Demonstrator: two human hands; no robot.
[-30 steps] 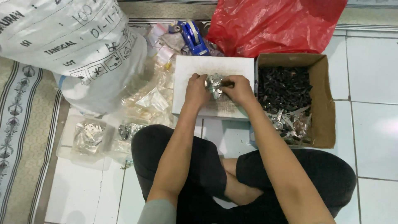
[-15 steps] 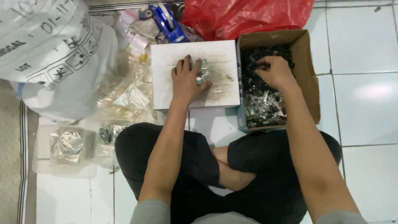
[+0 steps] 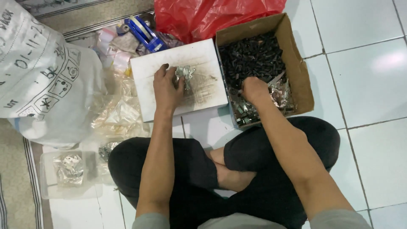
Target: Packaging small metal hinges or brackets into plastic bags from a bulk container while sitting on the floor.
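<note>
The floor [image 3: 364, 63] is laid with pale, glossy square tiles set off by thin dark grout lines, and a soft patch of light gleams off one tile at the far right. Taking the large white woven sack [image 3: 40, 80] as the landmark: it slumps at the upper left, its side covered in dark lettering and symbols. Beyond it, along the top edge, runs a brownish strip of flooring [image 3: 101, 17] with a metal track. Below and to the left of the sack lies a beige patterned mat [image 3: 12, 186] with a dark stripe along its border. Well to the right of the sack, at the top, sits a crumpled red plastic bag [image 3: 203, 15].
</note>
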